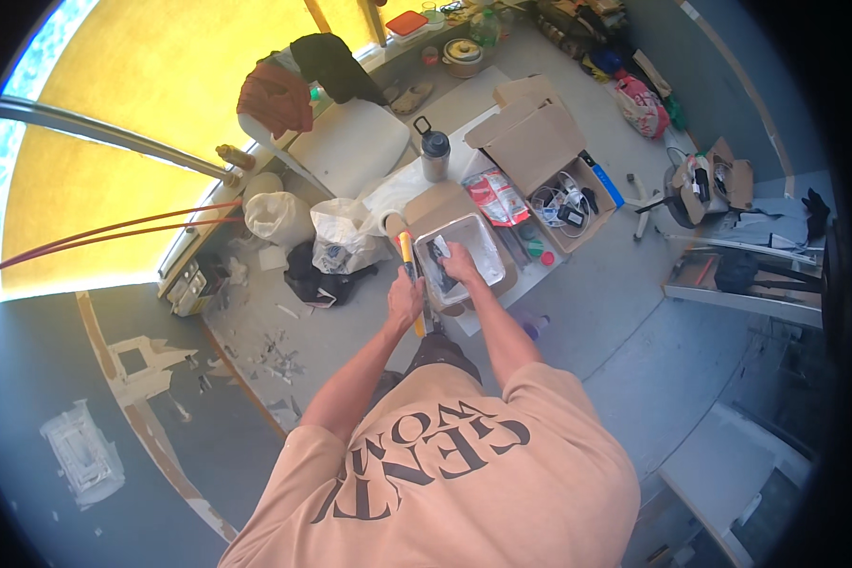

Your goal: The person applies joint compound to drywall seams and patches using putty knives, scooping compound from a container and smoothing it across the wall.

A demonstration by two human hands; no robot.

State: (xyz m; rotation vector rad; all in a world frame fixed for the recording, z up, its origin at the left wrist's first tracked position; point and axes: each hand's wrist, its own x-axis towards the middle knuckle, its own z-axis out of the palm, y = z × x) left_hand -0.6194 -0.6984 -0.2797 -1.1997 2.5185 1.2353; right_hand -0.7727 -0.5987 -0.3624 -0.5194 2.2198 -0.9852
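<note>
My left hand (406,299) is closed around a long, narrow tool (407,248) with yellow and dark parts, held upright along the left side of a tray. Its exact kind is hard to make out. Over the white rectangular tray (491,248), my right hand (460,264) grips a small tool (441,247) with a pale end, mostly covered by the fingers. Dark grey material lies in the tray's left part, beneath that hand. The tray rests on a piece of brown cardboard (435,205).
Beyond the tray stands a grey bottle (434,159). An open cardboard box (530,142) holds cables and chargers, with a red-white packet (497,197) beside it. White bags (341,237) and a black bag (317,279) lie left. A white chair (350,147) stands behind.
</note>
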